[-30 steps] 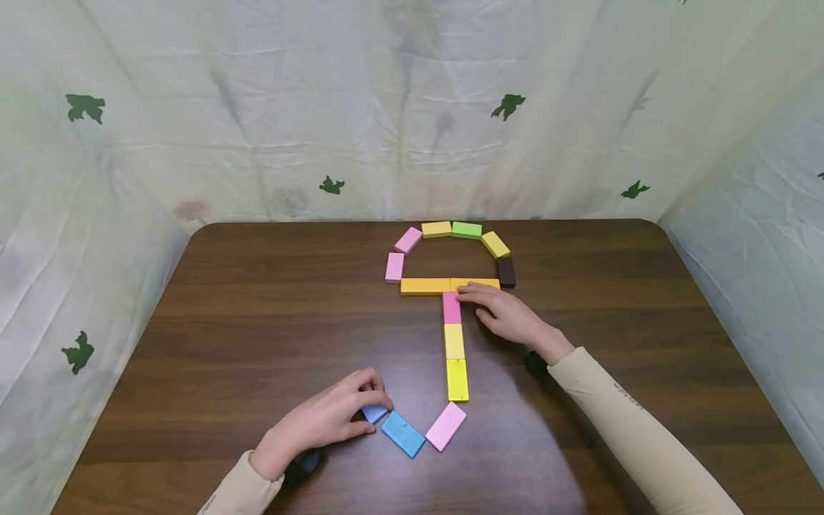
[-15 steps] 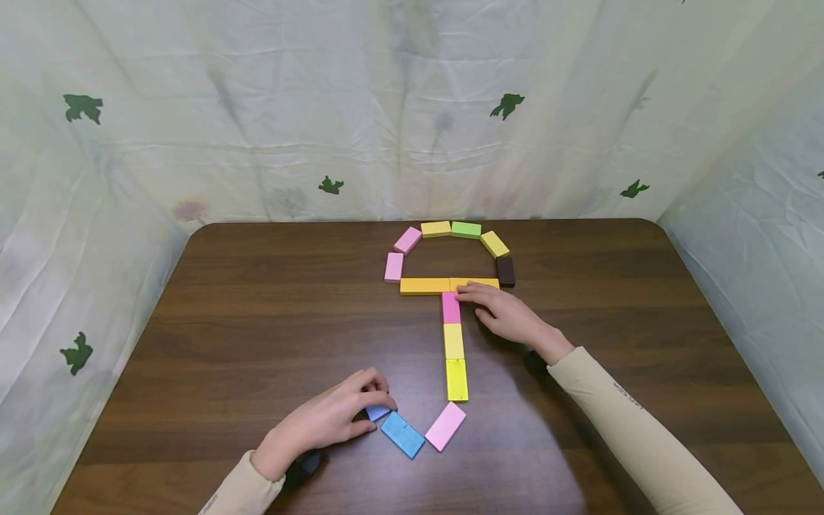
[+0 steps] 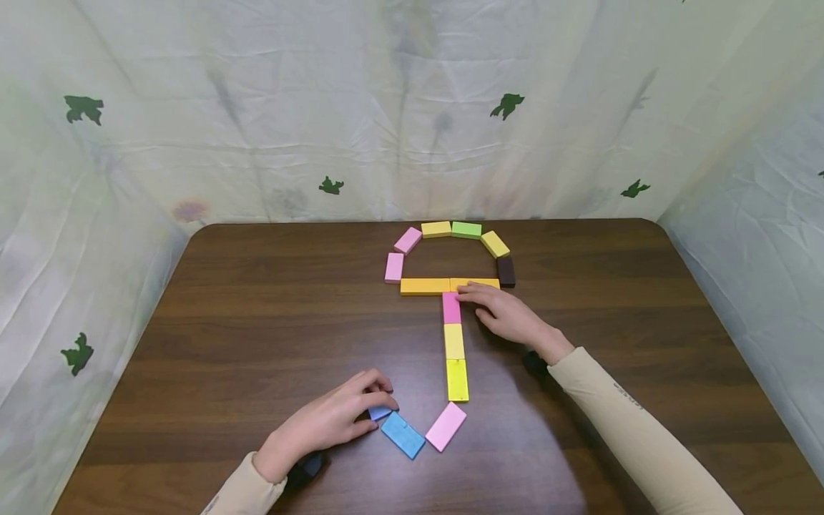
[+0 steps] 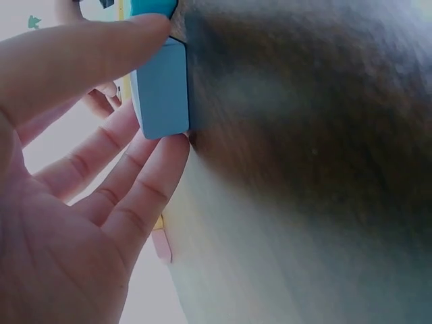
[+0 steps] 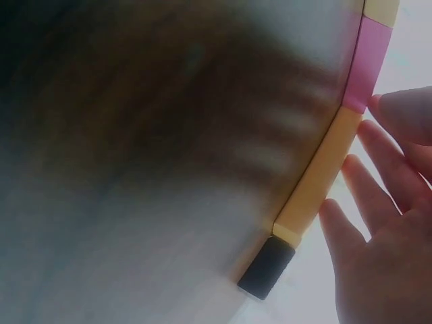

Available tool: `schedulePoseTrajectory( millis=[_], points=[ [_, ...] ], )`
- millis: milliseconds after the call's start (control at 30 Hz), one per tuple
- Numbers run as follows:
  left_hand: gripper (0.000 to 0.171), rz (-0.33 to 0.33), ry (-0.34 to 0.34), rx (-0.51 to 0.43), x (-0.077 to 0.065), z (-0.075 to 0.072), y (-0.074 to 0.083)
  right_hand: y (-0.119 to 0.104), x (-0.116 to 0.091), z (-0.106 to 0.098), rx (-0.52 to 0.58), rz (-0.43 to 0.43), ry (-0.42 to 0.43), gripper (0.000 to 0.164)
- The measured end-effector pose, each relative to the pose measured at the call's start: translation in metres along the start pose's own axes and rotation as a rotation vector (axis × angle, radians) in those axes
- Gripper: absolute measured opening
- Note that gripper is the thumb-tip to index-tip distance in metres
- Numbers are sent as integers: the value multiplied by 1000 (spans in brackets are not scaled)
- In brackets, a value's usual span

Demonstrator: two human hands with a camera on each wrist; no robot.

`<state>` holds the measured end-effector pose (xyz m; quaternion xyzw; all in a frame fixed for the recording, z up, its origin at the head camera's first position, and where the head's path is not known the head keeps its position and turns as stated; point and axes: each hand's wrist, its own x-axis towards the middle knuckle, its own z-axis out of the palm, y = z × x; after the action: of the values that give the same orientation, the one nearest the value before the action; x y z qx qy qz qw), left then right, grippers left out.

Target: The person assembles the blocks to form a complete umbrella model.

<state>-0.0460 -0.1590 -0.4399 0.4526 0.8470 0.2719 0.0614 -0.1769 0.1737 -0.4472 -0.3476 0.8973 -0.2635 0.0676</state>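
Note:
My left hand (image 3: pixel 331 415) pinches a blue domino-like block (image 3: pixel 380 413) between thumb and fingers at the near left. In the left wrist view that blue block (image 4: pixel 163 91) lies on the tabletop with its end close to a lighter blue block (image 4: pixel 152 7). In the head view the lighter blue block (image 3: pixel 403 435) slants toward a light pink block (image 3: pixel 446 427). My right hand (image 3: pixel 508 312) lies with extended fingertips on the right orange block (image 3: pixel 486 283), near its corner with the bright pink block (image 3: pixel 452 308). The right wrist view shows those fingertips along the orange block (image 5: pixel 320 172).
Two yellow blocks (image 3: pixel 456 379) continue the straight column below the bright pink one. Behind the orange bar (image 3: pixel 425 287), pink, yellow, green (image 3: pixel 466 229) and dark (image 3: pixel 506 272) blocks form an arch. A pale curtain (image 3: pixel 412 107) hangs behind the wooden table (image 3: pixel 257 307).
The blue block in my left hand has slid slightly right, up to the lighter blue block. My right hand has stayed in place.

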Motion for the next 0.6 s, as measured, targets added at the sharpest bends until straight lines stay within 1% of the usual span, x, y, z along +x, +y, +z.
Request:
schedulePoseTrajectory(
  millis=[167,433,600],
  points=[
    [31,27,18,5,1,0,0,1,1,-1,1,-2,1,43],
    [30,11,-2,-2,1,0,0,1,1,-1,-4,-2,-5,42],
    [30,14,0,4,1,0,0,0,1,-1,-11,12,-15,42]
  ],
)
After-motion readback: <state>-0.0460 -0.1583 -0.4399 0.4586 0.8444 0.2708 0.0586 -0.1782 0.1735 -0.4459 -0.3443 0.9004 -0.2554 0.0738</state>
